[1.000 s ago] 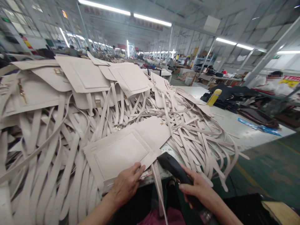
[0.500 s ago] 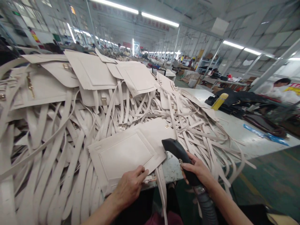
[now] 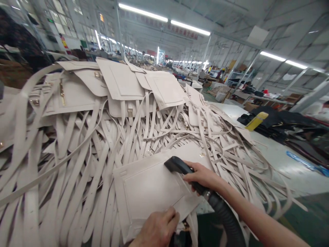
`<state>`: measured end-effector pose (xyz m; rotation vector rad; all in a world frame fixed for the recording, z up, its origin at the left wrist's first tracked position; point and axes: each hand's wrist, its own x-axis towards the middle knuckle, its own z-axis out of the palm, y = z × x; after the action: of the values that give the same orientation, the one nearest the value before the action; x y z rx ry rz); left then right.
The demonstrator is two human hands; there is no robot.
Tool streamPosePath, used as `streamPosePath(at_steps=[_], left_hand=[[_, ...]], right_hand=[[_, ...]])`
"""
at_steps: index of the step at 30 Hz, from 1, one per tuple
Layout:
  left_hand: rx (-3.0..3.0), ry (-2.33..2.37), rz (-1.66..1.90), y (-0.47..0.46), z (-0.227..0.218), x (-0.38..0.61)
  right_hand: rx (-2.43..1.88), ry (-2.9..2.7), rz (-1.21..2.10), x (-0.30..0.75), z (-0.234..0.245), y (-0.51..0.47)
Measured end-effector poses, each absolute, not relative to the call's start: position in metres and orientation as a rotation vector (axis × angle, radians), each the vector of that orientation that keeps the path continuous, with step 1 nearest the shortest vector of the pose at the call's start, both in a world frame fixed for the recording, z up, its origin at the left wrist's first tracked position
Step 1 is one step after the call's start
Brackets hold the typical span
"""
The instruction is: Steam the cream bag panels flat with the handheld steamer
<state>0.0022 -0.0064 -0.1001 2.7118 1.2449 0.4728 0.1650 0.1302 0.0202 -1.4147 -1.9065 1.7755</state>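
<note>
A cream leather bag panel (image 3: pixel 151 188) with a stitched rectangle lies at the table's near edge, on top of loose straps. My left hand (image 3: pixel 158 228) presses on its near edge and pins it down. My right hand (image 3: pixel 203 176) grips a black handheld tool (image 3: pixel 180 167) with a ribbed black hose (image 3: pixel 226 219) trailing toward me. The tool's nose rests on the panel's upper right part.
Several cream straps (image 3: pixel 77 164) spill across the table toward me. Cream bags (image 3: pixel 120 85) are piled behind them. On the white table (image 3: pixel 282 161) to the right lie dark bags (image 3: pixel 288 123), a yellow object (image 3: pixel 255 121) and a blue strip (image 3: pixel 305 164). Green floor lies at right.
My right hand has lifted the black tool from below the table edge up onto the panel. My left hand has stayed on the panel's near edge. The view has swung left.
</note>
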Motion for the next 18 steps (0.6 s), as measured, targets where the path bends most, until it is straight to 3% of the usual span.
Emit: streamPosePath(at_steps=[5,12,18], left_hand=[[2.774,1.280,0.579,-0.005,-0.107,0.004],[2.788,1.344,0.563,-0.007,-0.120,0.007],[2.829,1.323,0.692,-0.005,-0.122,0.006]], right_hand=[[-1.407,-1.946,1.807,0.130,0.020,0.174],[-1.449,-1.942,1.586,0.144,0.036,0.194],[-1.590,-1.976,1.857,0.157,0.042,0.203]])
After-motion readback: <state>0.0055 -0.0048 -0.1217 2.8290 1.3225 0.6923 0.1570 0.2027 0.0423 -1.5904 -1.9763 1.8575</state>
